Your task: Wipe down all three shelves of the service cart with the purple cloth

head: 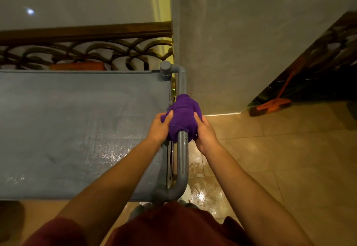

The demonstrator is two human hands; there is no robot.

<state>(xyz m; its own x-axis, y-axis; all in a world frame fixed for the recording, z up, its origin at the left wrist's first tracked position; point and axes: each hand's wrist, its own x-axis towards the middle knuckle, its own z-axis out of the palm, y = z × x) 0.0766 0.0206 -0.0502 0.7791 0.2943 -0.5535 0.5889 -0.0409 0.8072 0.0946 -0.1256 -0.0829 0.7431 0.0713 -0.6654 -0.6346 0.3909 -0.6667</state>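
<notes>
I'm looking at an indoor landing or hallway, maybe a hotel or large home. There's a glossy tiled floor [289, 149], an ornate railing [87, 52], a grey service cart [77, 120], and an orange broom [274, 104] against the wall.

Purple cloth [182, 117]: deep violet, soft and bunched, wrapped around the ribbed grey handle bar [183, 150] of the service cart [77, 129], about midway along the bar, just past centre toward 1 o'clock. Folds draped over the top of the bar, a loose edge hanging toward 6 o'clock. Cart: grey-blue plastic, top shelf flat and wide, spreading from centre out to 9 o'clock, surface sheened with wet streaks. Handle bar running from 12 to 6 o'clock along the shelf's right edge, curving into corner posts at both ends. Lower shelves hidden beneath the top one.
</notes>
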